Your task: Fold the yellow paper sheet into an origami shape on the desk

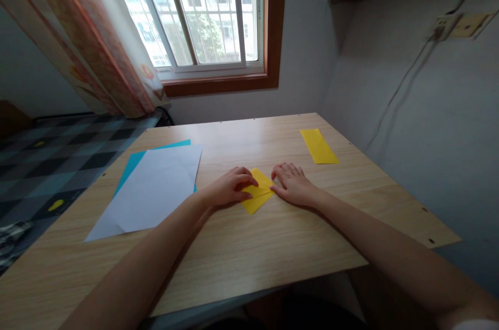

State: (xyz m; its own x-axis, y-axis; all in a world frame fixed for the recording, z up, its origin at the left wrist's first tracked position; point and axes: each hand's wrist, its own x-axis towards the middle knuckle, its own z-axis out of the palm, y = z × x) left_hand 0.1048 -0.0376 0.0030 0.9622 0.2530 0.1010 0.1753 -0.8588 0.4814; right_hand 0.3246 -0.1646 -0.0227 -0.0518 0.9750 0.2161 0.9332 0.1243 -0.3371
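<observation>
A small folded yellow paper [255, 205] lies on the table in the middle of the head view, with a crease or folded edge running across it toward its right corner. My left hand [230, 187] grips its left side, the thumb and bent fingers pressing on the sheet. At the right corner my right hand [292, 184] has its thumb on the paper, with the other fingers bent and resting close by. My fingers hide parts of the left and right edges.
A yellow paper strip [319, 147] lies at the back right of the wooden table [241, 262]. On the left, white sheets [156, 189] overlap a blue sheet [130, 169]. A window [206, 23] is behind, a wall socket [446, 26] with a cable at right, and a checked bed cover [70, 163] at left.
</observation>
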